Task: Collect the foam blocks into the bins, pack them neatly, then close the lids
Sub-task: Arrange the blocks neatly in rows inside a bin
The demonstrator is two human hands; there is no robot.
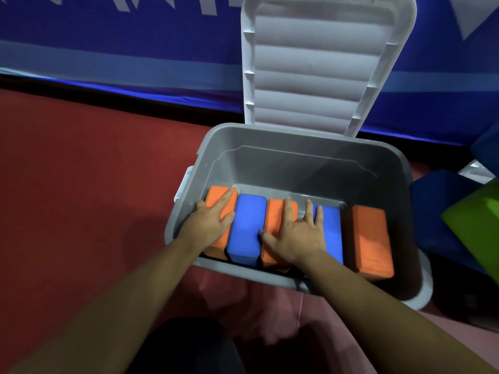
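A grey bin (302, 136) stands on the red floor with its white lid (318, 63) tipped up behind it. Inside, along the near wall, lie several foam blocks side by side: orange (216, 197), blue (247, 225), orange (274, 214), blue (330, 228), orange (371, 238). My left hand (209, 222) lies flat with straight fingers on the leftmost orange block. My right hand (295, 233) is spread flat across the middle orange block and the second blue one. The far half of the bin floor is bare.
Loose dark blue (442, 211) and green (478, 220) foam blocks lie on the floor to the right of the bin. A blue banner wall (121, 49) runs behind. Red carpet (81, 171) stretches to the left.
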